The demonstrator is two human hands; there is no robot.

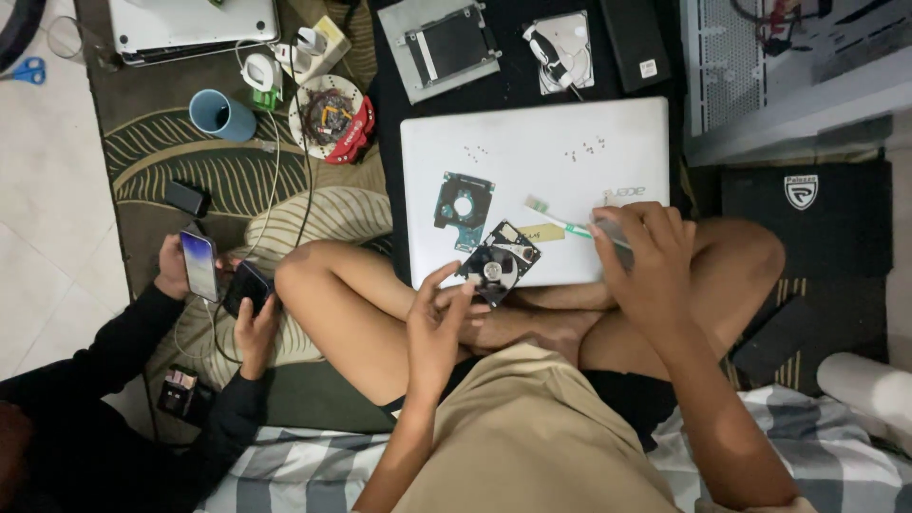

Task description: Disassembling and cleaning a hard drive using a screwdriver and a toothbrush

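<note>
I sit cross-legged with a closed white laptop (532, 161) in front of my knees. An opened hard drive (497, 263) lies on its near edge, and my left hand (439, 318) touches the drive's edge with fingers apart. A bare green circuit board (463, 202) lies beside it. My right hand (642, 255) is closed around the handle of a toothbrush (556, 220), whose bristle end points left over the laptop lid. Tiny screws (584, 149) lie scattered on the lid.
On the left a person in black sleeves holds a lit phone (199, 266) and a dark device (249, 288). A blue cup (221, 115), a plate of parts (328, 114), a drive caddy (448, 46), another laptop (190, 24) and a white case (798, 66) lie around.
</note>
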